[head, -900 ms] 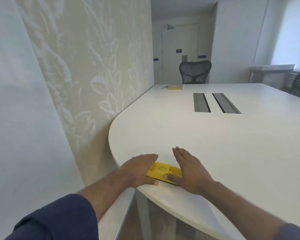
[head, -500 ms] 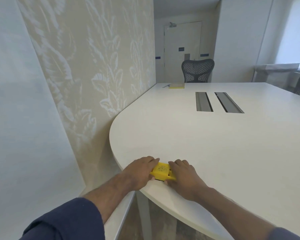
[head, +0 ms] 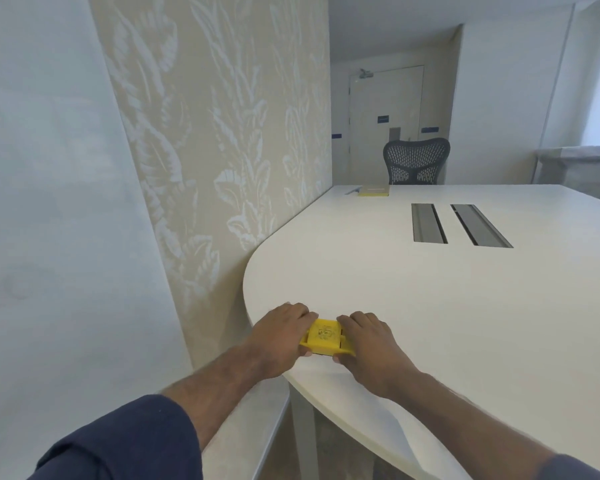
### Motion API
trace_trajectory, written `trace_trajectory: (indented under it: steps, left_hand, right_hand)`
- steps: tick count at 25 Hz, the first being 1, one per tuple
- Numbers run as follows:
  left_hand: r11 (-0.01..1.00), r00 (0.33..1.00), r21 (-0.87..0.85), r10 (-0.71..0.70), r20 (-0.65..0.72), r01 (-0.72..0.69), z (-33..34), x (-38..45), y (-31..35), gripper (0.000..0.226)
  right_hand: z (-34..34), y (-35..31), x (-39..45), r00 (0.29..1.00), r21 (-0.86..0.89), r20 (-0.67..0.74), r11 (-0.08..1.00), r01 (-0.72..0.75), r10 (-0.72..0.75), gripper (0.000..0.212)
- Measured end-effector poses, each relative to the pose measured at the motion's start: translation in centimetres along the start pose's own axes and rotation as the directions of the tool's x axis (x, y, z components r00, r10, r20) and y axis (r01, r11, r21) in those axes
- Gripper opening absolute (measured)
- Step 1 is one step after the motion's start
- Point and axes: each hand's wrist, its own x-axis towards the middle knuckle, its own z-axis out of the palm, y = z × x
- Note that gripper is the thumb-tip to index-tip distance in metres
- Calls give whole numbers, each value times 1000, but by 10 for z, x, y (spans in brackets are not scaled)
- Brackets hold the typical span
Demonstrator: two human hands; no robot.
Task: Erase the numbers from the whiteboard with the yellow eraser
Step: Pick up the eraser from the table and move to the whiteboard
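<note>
Yellow eraser (head: 324,337) lying near the rounded near-left edge of the white table (head: 430,306), clasped at both ends: left hand (head: 278,337) curled over its left end, right hand (head: 369,344) over its right. Whiteboard (head: 49,202) at far left, faint smudges only

The eraser (head: 324,337) lies on the table (head: 430,306) near its front edge, between left hand (head: 278,336) and right hand (head: 369,344).
</note>
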Motion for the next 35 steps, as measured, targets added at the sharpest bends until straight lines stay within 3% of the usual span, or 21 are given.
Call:
trace_trajectory:
  steps: [9, 19, 35]
  left_hand:
    - [985, 975, 142, -63, -213, 94, -62, -41, -29, 64]
    - [920, 914, 267, -179, -364, 287, -122, -127, -71, 62]
    - [711, 827, 466, -301, -474, 526, -236, -296, -99, 59]
  right_hand:
    - [-25, -50, 39, 974, 4, -160, 987, 160, -158, 52]
    - [-32, -148, 80, 904, 94, -277, 928, 362, -325, 60]
    - [-58, -331, 104, 700, 163, -435, 716, 679, -566, 61]
